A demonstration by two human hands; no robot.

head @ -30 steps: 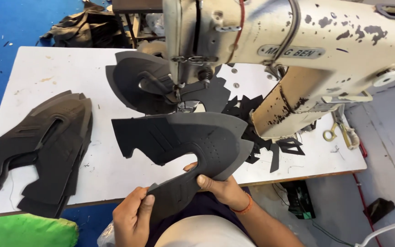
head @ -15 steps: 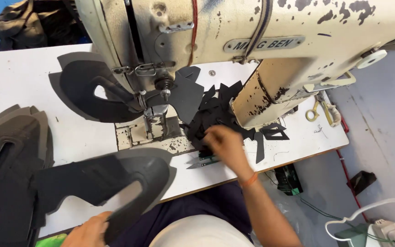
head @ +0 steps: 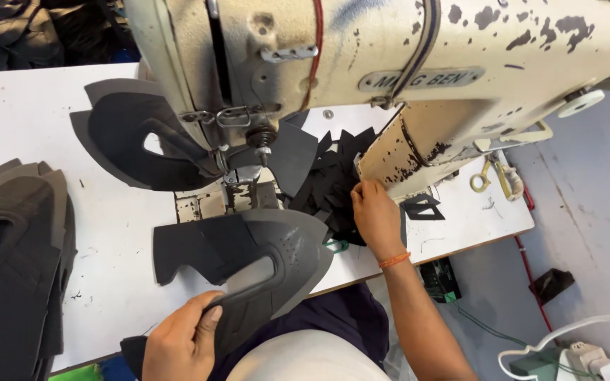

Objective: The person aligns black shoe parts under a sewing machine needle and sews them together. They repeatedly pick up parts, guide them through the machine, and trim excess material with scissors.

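At the far left of the frame a stack of dark grey cut shoe-upper pieces lies on the white tabletop. At lower centre the left hand pinches the edge of a dark grey shoe-upper panel, which lies below the cream sewing machine. Right of centre, the right hand reaches with bent fingers into a pile of small black cut pieces.

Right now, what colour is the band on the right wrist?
Orange; the band shows best in the head view, just below the right hand.
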